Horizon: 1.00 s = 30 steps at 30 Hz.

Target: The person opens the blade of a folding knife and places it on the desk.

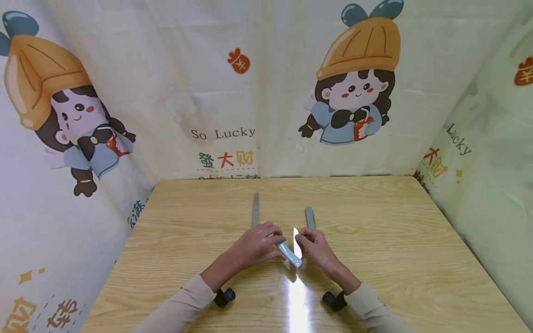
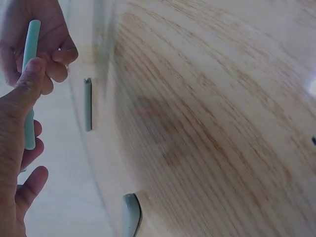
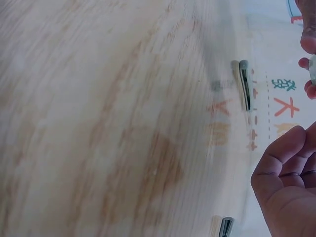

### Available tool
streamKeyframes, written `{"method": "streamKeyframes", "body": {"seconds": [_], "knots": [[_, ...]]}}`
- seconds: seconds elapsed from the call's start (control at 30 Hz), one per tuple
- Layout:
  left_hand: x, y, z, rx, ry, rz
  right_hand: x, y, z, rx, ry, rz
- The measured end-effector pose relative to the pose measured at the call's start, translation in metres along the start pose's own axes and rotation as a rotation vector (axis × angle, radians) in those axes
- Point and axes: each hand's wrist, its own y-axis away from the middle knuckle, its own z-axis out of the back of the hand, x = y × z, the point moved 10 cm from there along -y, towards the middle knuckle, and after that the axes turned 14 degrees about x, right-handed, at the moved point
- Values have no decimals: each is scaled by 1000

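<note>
A folding knife with a pale blue handle is in my left hand, gripped between thumb and fingers above the table. Its shiny blade stands partly swung out, at an angle to the handle. The thumb and fingers of my right hand pinch that blade from the right side. In the left wrist view the handle shows edge-on under the left thumb. Curled fingers of the right hand appear in the right wrist view, where the blade is hidden.
Beyond my left hand lies a second knife with its blade unfolded. A grey folded knife lies just behind my right hand. The wooden table ends at a printed curtain at the back and sides.
</note>
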Motion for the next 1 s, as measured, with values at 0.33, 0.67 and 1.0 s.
{"method": "streamKeyframes", "body": {"seconds": [0.33, 0.67, 1.0], "knots": [[1, 3, -1, -33, 27, 17, 0, 2, -1, 13, 17, 1], [-1, 3, 0, -46, 50, 48, 1, 4, 2, -6, 40, 28], [-2, 3, 0, -51, 61, 65, 2, 4, 3, -11, 51, 42]]}}
